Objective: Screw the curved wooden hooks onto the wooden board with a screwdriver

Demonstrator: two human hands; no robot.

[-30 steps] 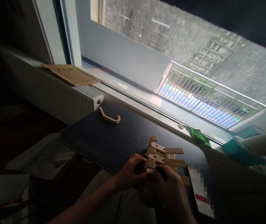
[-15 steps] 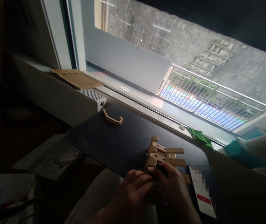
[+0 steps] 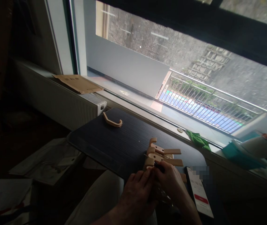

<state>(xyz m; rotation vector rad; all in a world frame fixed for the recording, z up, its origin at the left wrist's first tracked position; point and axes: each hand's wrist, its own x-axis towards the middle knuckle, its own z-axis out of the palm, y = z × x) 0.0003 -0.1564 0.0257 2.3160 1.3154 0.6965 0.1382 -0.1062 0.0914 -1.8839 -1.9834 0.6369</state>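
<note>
At the near edge of a dark table (image 3: 126,145), several pale wooden hooks (image 3: 159,159) lie side by side, with round dark holes in their flat arms. My left hand (image 3: 135,189) is closed on the nearest hook (image 3: 149,162), its fingertips pressed near the curved end. In the pinch of my right hand (image 3: 171,179) is a small black tool (image 3: 159,167), its tip against that same hook; its exact kind is hidden. Both hands touch or nearly touch. One more wooden hook (image 3: 112,122) rests alone at the table's far left.
A phone (image 3: 199,191) with a lit screen lies right of my right hand. Beyond the table are a window sill with a green cloth (image 3: 198,139), a teal container (image 3: 238,153), and a radiator (image 3: 86,107) bearing a brown envelope (image 3: 78,83). Papers (image 3: 46,159) lie low at left.
The view has shifted slightly, so the table things sit a little further left. Both hands stay at the nearest hook, and the black tool remains in my right hand.
</note>
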